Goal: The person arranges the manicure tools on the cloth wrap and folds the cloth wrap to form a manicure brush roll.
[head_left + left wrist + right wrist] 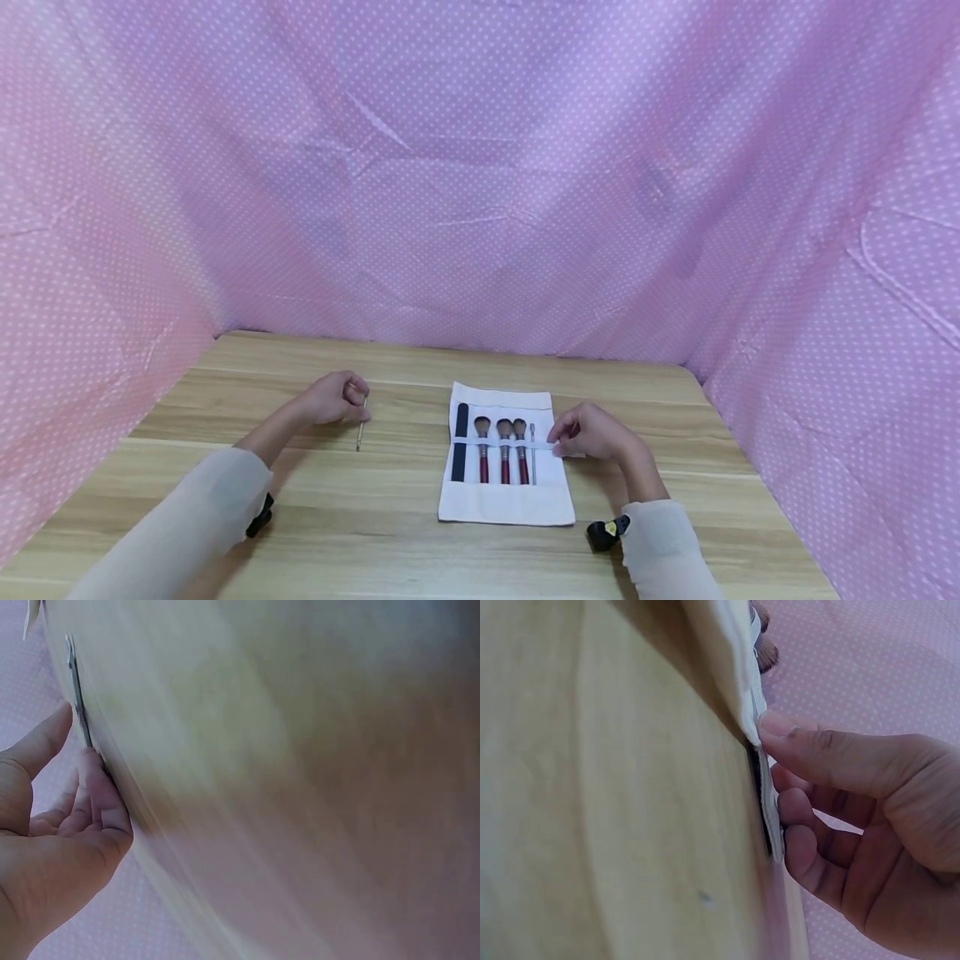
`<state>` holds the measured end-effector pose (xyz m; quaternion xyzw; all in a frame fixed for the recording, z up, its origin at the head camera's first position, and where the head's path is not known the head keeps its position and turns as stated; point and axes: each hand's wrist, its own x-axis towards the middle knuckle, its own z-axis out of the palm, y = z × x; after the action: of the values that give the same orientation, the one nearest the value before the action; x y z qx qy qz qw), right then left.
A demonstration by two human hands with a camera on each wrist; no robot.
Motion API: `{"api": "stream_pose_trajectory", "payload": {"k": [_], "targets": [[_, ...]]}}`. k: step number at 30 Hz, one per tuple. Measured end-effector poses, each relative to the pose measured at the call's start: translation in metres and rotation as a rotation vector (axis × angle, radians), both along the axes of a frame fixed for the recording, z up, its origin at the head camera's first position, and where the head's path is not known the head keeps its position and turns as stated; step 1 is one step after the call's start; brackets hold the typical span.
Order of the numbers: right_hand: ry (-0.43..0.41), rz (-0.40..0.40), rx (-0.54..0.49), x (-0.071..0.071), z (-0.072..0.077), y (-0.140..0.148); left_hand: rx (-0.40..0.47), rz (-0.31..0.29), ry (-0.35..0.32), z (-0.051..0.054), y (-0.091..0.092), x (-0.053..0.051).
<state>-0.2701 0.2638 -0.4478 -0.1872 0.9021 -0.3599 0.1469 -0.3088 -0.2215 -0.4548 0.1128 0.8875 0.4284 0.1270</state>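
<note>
A thin silver metal tool (pixel 360 436) with a narrow, shaped tip lies on the wooden table at left. Over its far half is my left hand (pixel 334 398), fingers loosely bent. In the left wrist view, a fingertip meets the tool (pixel 78 690), while a gap shows between thumb and finger. My right hand (pixel 592 432) pinches the right edge of a white cloth brush roll (pixel 498 505) at its elastic band, and that edge lifts slightly in the right wrist view. Held in the roll are three makeup brushes (pixel 504 454), a flat black strip (pixel 461 442) and a slim silver tool (pixel 533 458).
The wood-grain table (pixel 390 533) has a rounded far edge. Pink dotted cloth (pixel 480 208) hangs behind it and along both sides. Dark wrist-worn devices are on both arms, the right one (pixel 602 534) close to the roll's lower right corner.
</note>
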Motion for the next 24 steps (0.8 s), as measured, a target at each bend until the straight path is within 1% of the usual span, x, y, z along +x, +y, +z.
{"api": "stream_pose_trajectory", "payload": {"k": [1, 6, 9, 14, 17, 21, 22, 24], "targets": [[-0.002, -0.002, 0.001, 0.0, 0.0, 0.0, 0.003, 0.002, -0.003, -0.001, 0.001, 0.0], [-0.011, -0.009, -0.001, 0.0, -0.002, 0.0, 0.016, -0.03, 0.005, 0.0, 0.006, 0.004], [-0.015, -0.016, -0.004, 0.0, -0.002, 0.0, 0.004, -0.081, 0.021, 0.002, 0.008, 0.008], [-0.018, -0.022, -0.007, 0.0, -0.002, 0.0, -0.014, -0.14, 0.048, 0.005, 0.013, 0.015], [-0.018, -0.027, -0.004, 0.001, -0.002, -0.001, -0.033, -0.149, 0.091, 0.003, 0.016, 0.016], [-0.023, -0.043, 0.0, 0.002, -0.002, -0.001, -0.092, -0.146, 0.179, -0.001, 0.017, 0.015], [-0.025, -0.045, 0.0, 0.002, -0.002, 0.0, -0.099, -0.143, 0.195, -0.002, 0.017, 0.015], [-0.029, -0.05, 0.001, 0.002, -0.001, -0.001, -0.108, -0.139, 0.204, -0.003, 0.017, 0.015]]}}
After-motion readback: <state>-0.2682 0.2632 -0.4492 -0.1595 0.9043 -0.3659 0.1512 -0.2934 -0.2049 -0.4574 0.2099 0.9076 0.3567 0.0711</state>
